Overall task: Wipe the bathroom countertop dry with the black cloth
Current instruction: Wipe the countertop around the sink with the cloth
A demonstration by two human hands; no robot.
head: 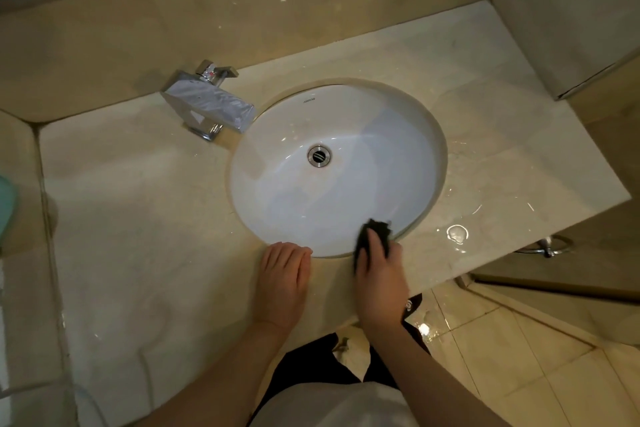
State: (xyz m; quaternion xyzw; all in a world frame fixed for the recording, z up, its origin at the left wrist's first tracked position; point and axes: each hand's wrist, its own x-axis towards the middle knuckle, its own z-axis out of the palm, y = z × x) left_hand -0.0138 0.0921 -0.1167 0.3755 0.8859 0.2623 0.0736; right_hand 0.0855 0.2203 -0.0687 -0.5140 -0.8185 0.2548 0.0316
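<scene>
The right hand (379, 274) grasped the black cloth (375, 234) at the sink's (277, 184) near rim. The left hand (282, 279) lay flat, released, on the wet marble bench (138, 201). The basin's small printed brand was unreadable.

We saw the right hand (379, 274) gripping the black cloth (375, 236) at the sink (332, 121) rim's near edge. The left hand (282, 282) lay flat on the countertop (138, 218) beside it. Water beaded at right; the faucet (207, 100) stood rear left.
</scene>
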